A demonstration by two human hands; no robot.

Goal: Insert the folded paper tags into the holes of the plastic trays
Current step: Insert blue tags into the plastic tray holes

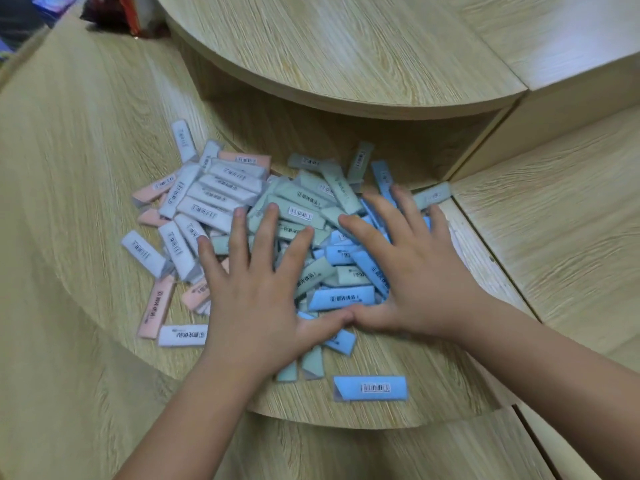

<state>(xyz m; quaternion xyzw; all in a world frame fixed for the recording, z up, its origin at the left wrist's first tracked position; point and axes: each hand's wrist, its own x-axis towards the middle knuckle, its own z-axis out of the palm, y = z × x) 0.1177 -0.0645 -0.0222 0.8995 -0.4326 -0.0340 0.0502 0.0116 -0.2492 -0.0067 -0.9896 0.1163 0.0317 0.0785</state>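
Your two hands lie flat on a heap of folded paper tags (304,216) spread over a curved, light wood-grain table (86,140). Your left hand (258,289) rests palm down on the middle of the heap, its four fingers (268,226) spread wide over the pale green tags, and it grips nothing. Your right hand (412,271) rests palm down beside it, fingers splayed over the blue tags, and it too has hold of nothing. The two thumbs touch tip to tip at the near edge of the heap.

The tags come in four colours: pale lavender-white on the left, salmon pink along the left and near-left fringe, pale green in the middle and blue on the right. They overlap too thickly, and the picture is too blurred, for a true count; there are several dozen in all. About five pink ones show.

One blue tag (370,388) with a barcode label lies alone on the table, near your forearms and apart from the heap. One lavender-white tag (183,335) lies at the near-left edge, just beside a pink tag (156,308).

Behind the heap a raised curved shelf (329,46) of the same wood overhangs the table.
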